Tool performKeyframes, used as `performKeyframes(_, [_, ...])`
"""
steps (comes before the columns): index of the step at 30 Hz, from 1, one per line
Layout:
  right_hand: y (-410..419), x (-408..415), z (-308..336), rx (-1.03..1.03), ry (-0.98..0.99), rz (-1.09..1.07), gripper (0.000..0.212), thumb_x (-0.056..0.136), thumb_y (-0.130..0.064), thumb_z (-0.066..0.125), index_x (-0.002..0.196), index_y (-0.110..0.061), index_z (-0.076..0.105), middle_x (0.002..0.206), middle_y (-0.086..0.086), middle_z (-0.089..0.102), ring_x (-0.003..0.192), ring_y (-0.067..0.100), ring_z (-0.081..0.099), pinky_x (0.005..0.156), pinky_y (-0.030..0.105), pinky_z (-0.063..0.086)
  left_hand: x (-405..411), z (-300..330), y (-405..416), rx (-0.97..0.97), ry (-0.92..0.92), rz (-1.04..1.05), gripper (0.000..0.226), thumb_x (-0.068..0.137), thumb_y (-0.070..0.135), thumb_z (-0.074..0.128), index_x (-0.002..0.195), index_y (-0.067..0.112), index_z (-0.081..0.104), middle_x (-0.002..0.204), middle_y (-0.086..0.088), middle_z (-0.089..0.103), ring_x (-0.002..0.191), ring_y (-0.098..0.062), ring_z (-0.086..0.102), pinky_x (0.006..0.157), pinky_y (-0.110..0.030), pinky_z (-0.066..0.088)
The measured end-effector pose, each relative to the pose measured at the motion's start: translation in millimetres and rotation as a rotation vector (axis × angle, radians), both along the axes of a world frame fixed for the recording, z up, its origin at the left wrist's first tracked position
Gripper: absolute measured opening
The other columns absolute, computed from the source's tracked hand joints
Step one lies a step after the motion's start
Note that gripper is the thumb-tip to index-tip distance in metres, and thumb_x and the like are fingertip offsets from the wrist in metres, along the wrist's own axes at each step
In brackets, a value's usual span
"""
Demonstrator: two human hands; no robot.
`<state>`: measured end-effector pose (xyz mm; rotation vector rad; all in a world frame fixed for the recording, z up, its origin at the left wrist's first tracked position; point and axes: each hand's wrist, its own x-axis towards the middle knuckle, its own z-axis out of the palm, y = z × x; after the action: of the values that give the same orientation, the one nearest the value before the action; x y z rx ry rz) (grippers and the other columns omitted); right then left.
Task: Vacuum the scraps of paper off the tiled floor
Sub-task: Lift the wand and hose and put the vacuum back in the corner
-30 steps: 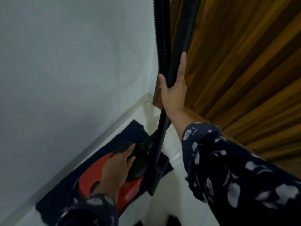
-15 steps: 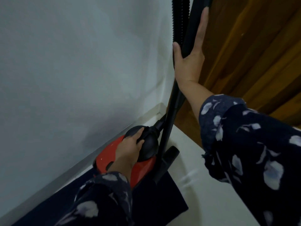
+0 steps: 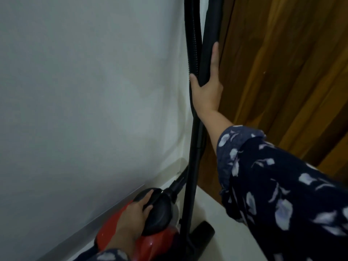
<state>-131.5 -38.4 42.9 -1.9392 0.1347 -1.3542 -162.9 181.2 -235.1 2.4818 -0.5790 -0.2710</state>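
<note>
White wall (image 3: 84, 91) and wooden door (image 3: 282, 63) meet at the corner where we collect the vacuum cleaner (image 3: 150, 228), whose red body sits low on the pale tiled floor (image 3: 226, 232). Our left hand (image 3: 131, 221) curls round the black carry handle on the body; our right hand (image 3: 207, 87) wraps the upright black wand (image 3: 211, 34), thumb hooked beside the ribbed hose (image 3: 193, 44). We judge that lifting the body while the wand stands tall could tip the wand against the door or snag the hose. No paper scraps appear anywhere in view; the floor nozzle (image 3: 202, 234) is partly cut off, and the wand's top leaves the frame.
</note>
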Motion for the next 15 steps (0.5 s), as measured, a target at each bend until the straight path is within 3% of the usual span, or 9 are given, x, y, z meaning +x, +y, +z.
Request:
performKeyframes(6, [2,4,-17,0.022,0.103,-0.054,0.080,0.092,-0.014,0.062,0.151,-0.035,0.012,0.138,-0.005,0.052,0.106,-0.007,0.039,0.095,0.005,0.023,6,1,-1,0.062,0.023,-0.009,0.059,0.103,0.037,0.044,0.154,0.045,0.017,0.143,-0.004,0.056,0.127,-0.023,0.055,0.099,-0.025,0.042])
performKeyframes(8, [-2,10,-26,0.032,0.109,-0.070,0.080,0.091,-0.016,0.063,0.151,-0.036,0.014,0.140,-0.006,0.051,0.117,0.001,0.046,0.097,0.007,0.024,8,-2,-2,0.111,0.004,-0.002,0.060,0.105,0.040,0.037,0.156,0.044,0.006,0.142,-0.007,0.054,0.126,-0.024,0.055,0.099,-0.026,0.041])
performKeyframes(11, [-7,15,-31,0.021,0.110,-0.103,0.079,0.091,-0.017,0.063,0.151,-0.036,0.015,0.150,-0.011,0.038,0.133,0.011,0.042,0.100,0.009,0.021,7,-5,-4,0.168,-0.052,0.017,0.058,0.106,0.044,0.030,0.154,0.046,-0.002,0.140,-0.007,0.052,0.122,-0.024,0.056,0.098,-0.027,0.044])
performKeyframes(15, [-13,19,-32,0.017,0.093,-0.112,0.078,0.091,-0.016,0.063,0.151,-0.032,0.016,0.152,-0.012,0.034,0.131,0.005,0.038,0.096,0.002,0.014,7,-7,-5,0.199,-0.032,0.036,0.058,0.106,0.043,0.028,0.154,0.045,-0.004,0.137,-0.008,0.050,0.120,-0.025,0.057,0.097,-0.029,0.044])
